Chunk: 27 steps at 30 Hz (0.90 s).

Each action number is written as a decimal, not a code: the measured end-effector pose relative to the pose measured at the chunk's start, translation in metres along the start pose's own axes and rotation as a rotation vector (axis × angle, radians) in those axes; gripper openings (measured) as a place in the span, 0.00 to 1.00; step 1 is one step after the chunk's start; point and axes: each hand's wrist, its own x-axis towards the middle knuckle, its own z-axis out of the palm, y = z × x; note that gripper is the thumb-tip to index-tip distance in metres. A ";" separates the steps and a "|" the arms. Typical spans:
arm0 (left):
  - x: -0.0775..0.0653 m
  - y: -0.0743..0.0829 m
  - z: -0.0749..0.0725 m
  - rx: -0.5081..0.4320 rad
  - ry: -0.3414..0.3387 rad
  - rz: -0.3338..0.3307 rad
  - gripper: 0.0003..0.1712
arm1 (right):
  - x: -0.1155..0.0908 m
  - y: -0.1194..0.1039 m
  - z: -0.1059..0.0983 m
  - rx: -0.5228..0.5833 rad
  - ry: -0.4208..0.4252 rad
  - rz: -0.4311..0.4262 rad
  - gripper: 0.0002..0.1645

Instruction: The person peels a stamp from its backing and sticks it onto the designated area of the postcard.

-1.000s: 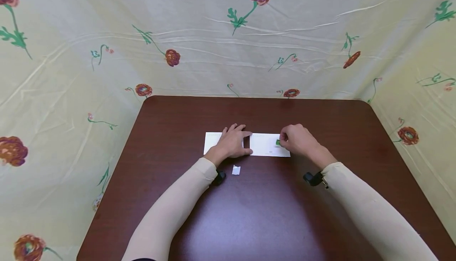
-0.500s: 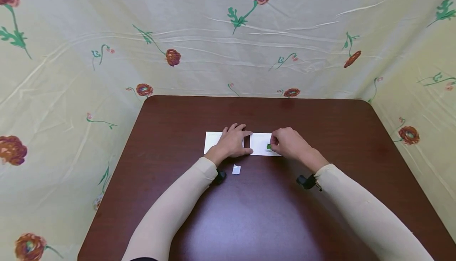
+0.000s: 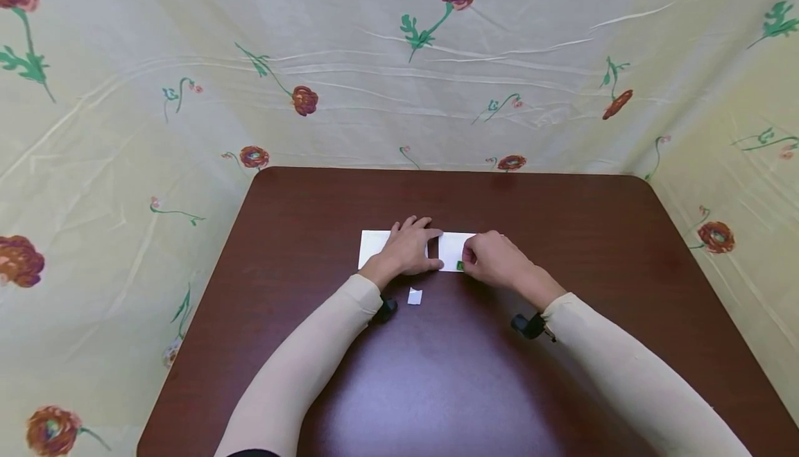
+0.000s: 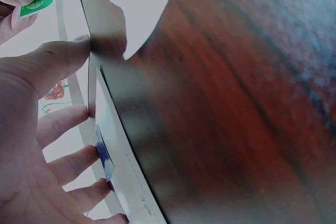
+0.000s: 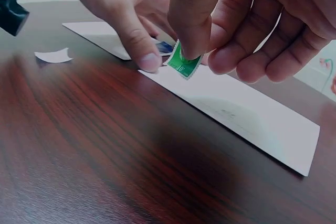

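Observation:
A small green postage stamp (image 5: 185,71) with perforated edges is pinched between the thumb and fingers of my right hand (image 3: 493,259). That hand hovers over the right-hand white envelope (image 5: 262,121), holding the stamp near the envelope's left end. My left hand (image 3: 406,250) spreads its straight fingers across the gap between two envelopes. Its thumb (image 5: 146,59) touches the near left corner of the right-hand envelope. Under the palm lies part of the left-hand white envelope (image 3: 373,245). Something small and blue (image 4: 104,156) shows on it beside the left fingers.
A small white scrap of paper (image 3: 415,296) lies on the brown table (image 3: 312,214), nearer than the envelopes. Floral-patterned cloth (image 3: 349,48) hangs behind the table and at both sides. A black wrist camera (image 3: 528,326) sits at the right sleeve.
My right hand has moved left and slightly nearer, carrying the stamp from the right end of the right-hand envelope toward its left end. The left hand has stayed in place.

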 end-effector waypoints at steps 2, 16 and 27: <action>0.000 0.000 0.000 0.003 0.001 0.001 0.40 | 0.000 -0.002 0.002 0.000 0.005 -0.019 0.06; 0.000 -0.006 0.005 -0.075 0.060 0.037 0.38 | 0.000 -0.009 0.008 -0.029 0.033 -0.066 0.07; -0.014 -0.006 -0.003 -0.130 0.235 0.199 0.24 | 0.000 -0.012 0.001 -0.020 0.055 -0.054 0.05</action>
